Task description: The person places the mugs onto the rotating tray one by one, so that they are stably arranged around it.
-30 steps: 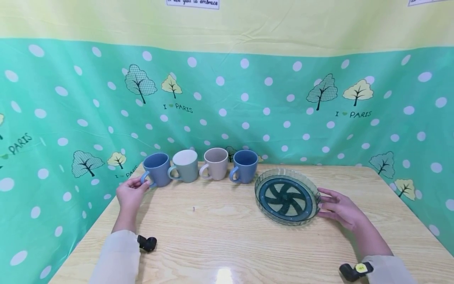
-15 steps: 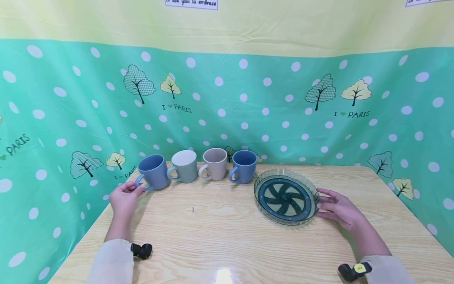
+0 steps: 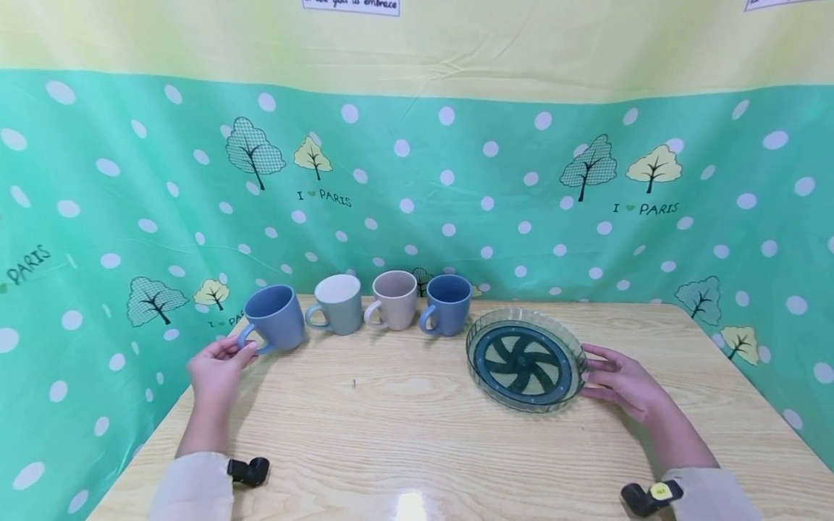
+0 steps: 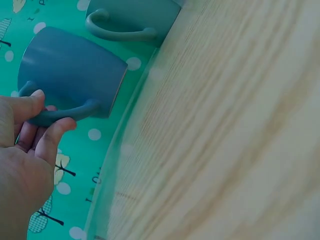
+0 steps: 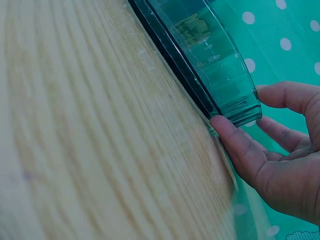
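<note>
At the left end of a row of mugs, my left hand (image 3: pixel 218 369) pinches the handle of a blue mug (image 3: pixel 276 316) between thumb and fingers. The mug leans slightly; in the left wrist view, green cloth shows between the base of this blue mug (image 4: pixel 75 70) and the tabletop. On the right, a round, see-through green tray (image 3: pixel 524 401) with a dark pinwheel-patterned bottom lies on the table. My right hand (image 3: pixel 622 383) touches the tray's right side with spread fingers. In the right wrist view, the thumb (image 5: pixel 232 140) meets its lower edge and a finger reaches the upper rim.
To the right of the held mug stand a grey-green mug (image 3: pixel 342 311), a pale pinkish mug (image 3: pixel 399 307) and a darker blue mug (image 3: pixel 451 311), handles pointing left. The wooden table (image 3: pixel 417 434) ends at a green dotted cloth (image 3: pixel 391 188) behind.
My left hand has moved left and toward me with the blue mug, widening the gap to the grey-green mug. The right hand and the tray stay where they were.
</note>
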`<move>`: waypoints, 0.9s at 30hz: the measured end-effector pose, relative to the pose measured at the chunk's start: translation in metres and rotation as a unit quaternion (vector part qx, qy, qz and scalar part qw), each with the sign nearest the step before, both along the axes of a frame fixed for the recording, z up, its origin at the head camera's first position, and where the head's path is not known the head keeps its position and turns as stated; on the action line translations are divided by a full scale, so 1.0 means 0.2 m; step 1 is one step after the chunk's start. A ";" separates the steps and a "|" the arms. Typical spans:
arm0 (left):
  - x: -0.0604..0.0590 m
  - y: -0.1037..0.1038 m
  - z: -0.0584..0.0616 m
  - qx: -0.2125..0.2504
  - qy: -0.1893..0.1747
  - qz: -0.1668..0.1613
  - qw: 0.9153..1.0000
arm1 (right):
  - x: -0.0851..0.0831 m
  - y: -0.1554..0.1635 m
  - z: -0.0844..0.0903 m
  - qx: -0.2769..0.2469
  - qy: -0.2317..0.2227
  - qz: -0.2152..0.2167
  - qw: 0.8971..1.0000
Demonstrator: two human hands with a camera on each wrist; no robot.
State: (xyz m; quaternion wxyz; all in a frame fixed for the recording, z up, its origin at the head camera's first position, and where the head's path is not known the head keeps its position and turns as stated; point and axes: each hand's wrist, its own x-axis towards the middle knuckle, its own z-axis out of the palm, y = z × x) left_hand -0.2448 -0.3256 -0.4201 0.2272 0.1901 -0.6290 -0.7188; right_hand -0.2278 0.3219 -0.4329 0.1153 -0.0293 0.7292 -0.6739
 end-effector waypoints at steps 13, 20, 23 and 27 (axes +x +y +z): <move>0.08 -0.03 0.04 0.038 0.024 -0.015 0.999 | 0.01 -0.01 0.02 -0.009 0.000 0.002 1.000; 0.11 -0.02 0.05 0.029 0.020 -0.023 0.999 | 0.01 0.00 0.01 -0.011 -0.002 -0.001 1.000; 0.12 -0.02 0.04 0.033 0.023 -0.027 0.999 | 0.00 0.00 0.01 -0.008 -0.003 -0.003 1.000; 0.12 -0.01 0.04 0.045 0.031 -0.032 0.998 | 0.00 -0.01 0.01 -0.005 -0.005 -0.005 1.000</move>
